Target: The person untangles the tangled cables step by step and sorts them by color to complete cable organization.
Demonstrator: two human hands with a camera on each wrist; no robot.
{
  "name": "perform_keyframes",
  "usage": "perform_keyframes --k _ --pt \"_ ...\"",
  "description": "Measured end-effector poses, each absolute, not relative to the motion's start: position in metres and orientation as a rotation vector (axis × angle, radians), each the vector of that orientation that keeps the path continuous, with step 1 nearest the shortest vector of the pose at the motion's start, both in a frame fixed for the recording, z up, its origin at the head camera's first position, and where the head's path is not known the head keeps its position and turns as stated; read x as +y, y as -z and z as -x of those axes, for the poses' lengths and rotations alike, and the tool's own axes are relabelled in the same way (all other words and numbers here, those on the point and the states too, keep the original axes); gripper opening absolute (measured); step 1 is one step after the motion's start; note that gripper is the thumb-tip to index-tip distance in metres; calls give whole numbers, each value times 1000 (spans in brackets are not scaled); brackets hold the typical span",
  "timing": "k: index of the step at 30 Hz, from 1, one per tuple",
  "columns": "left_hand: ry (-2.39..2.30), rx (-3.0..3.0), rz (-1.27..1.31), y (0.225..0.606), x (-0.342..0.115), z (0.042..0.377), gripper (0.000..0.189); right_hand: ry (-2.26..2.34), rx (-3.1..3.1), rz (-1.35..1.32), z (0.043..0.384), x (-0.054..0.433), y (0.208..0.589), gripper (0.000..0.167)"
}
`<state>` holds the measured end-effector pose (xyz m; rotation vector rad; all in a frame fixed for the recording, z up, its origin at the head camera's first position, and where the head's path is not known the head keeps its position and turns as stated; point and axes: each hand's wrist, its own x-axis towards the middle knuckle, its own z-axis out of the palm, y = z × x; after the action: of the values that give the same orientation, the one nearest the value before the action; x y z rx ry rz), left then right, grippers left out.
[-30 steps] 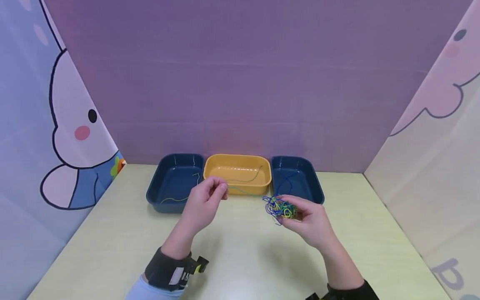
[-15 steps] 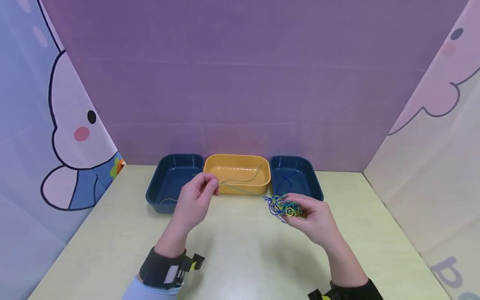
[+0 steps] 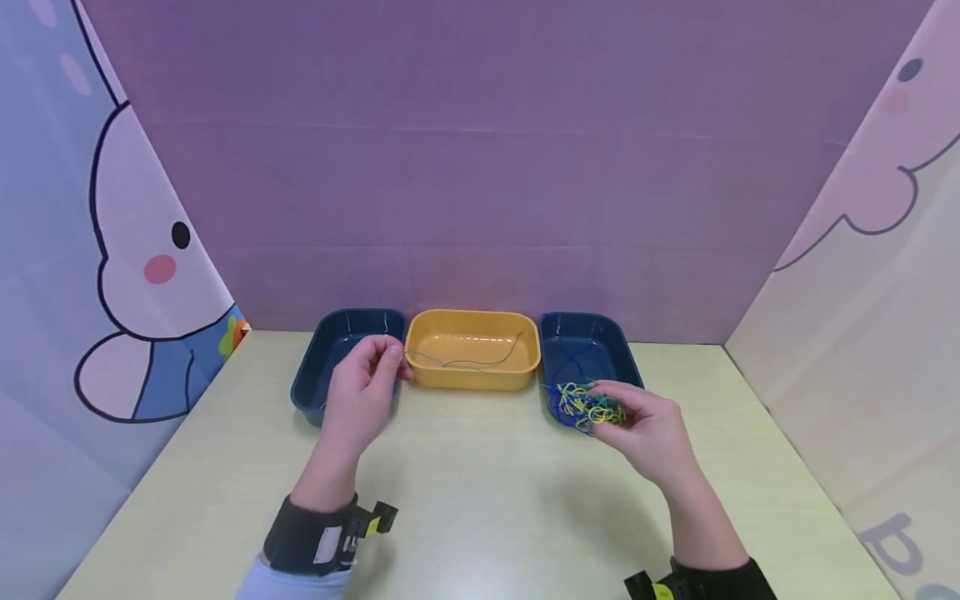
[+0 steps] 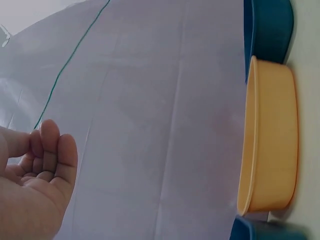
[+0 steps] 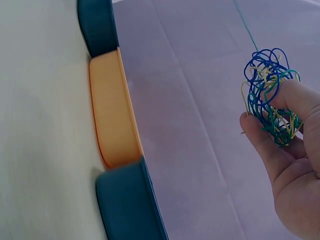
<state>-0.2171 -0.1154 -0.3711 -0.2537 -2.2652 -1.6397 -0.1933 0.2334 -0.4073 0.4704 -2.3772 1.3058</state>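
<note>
String tangle (image 3: 573, 404), blue/yellow/green, is hanging out around 4 o'clock from the yellow tray (image 3: 472, 380), right hand (image 3: 651, 432) pinching it, while at 8 the left hand (image 3: 362, 393) is pinching its green strand (image 4: 59, 75).

Left fingers (image 3: 390, 360) are drawing leftward, covering more of left blue tray (image 3: 311, 392); right fingers (image 3: 626, 395) are shifting right with string tangle (image 3: 576, 406); green strand (image 4: 60, 73) between them is lengthening, spanning yellow tray (image 3: 472, 381).
</note>
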Motion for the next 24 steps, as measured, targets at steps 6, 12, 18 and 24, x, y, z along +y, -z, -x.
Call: perform_keyframes --k 6,12,18,24 --pt "1595 -2247 182 370 -127 220 32 -1319 -2374 -469 196 242 407 36" --pt "1673 -2019 -24 371 -146 227 30 -1305 -2344 -286 200 261 409 34" --pt "1746 -1980 -71 374 -155 232 32 -1373 -2328 -177 201 271 408 33" --pt "1756 -1956 -42 379 -153 236 30 -1380 -2301 -182 203 271 409 33"
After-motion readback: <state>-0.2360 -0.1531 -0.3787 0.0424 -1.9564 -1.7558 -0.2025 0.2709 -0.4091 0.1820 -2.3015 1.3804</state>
